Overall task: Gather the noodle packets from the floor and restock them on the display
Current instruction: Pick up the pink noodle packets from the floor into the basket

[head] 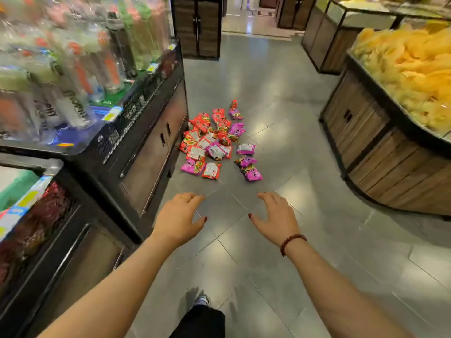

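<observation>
Basically nothing done yet: packets (214, 142) all in a heap on the floor (280, 240) beside the left stand (146, 152). Left hand (179, 218) and right hand (277, 218) both loose, holding nothing (restocking all ahead).

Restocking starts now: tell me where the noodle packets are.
Head view: the packets lie scattered on the floor ahead, left of centre, at the foot of the dark cabinet, across the aisle from the yellow snack display.

Grey tiled floor (280, 76); dark wood-panelled display cabinets (151, 142) flank aisle; overhead light glare.
</observation>
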`<state>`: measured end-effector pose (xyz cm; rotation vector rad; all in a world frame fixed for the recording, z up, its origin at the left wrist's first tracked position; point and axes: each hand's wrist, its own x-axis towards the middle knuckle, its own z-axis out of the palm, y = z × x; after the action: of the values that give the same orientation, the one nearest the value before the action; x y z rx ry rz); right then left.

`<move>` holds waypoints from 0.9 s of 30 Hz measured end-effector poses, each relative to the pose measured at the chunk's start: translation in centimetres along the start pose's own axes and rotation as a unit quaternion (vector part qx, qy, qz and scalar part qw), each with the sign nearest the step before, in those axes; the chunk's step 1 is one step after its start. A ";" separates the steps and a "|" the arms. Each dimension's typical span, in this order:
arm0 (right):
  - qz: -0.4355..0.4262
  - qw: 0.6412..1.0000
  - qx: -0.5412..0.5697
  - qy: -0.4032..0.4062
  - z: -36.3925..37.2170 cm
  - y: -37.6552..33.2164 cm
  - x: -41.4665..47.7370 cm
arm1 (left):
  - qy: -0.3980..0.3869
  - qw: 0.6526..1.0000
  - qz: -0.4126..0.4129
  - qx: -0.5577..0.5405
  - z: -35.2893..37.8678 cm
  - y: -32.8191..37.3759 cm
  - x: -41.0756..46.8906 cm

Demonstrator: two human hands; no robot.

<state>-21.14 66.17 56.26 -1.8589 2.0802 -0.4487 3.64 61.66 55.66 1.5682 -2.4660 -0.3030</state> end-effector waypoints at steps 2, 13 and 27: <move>0.016 1.000 0.009 -0.009 -0.1 0.1 3.2 | -0.012 1.000 0.013 0.000 -0.1 -1.3 3.9; 0.097 0.993 0.055 -0.034 -0.7 6.5 20.4 | -0.041 0.998 0.046 -0.021 2.7 -2.8 24.7; 0.082 0.992 0.079 -0.056 -5.8 16.6 46.4 | -0.062 0.997 0.030 -0.030 6.2 -0.8 50.4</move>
<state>-43.42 21.97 53.20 -1.5728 2.0393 -0.4430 -18.32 15.99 52.60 1.4913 -2.5660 -0.4727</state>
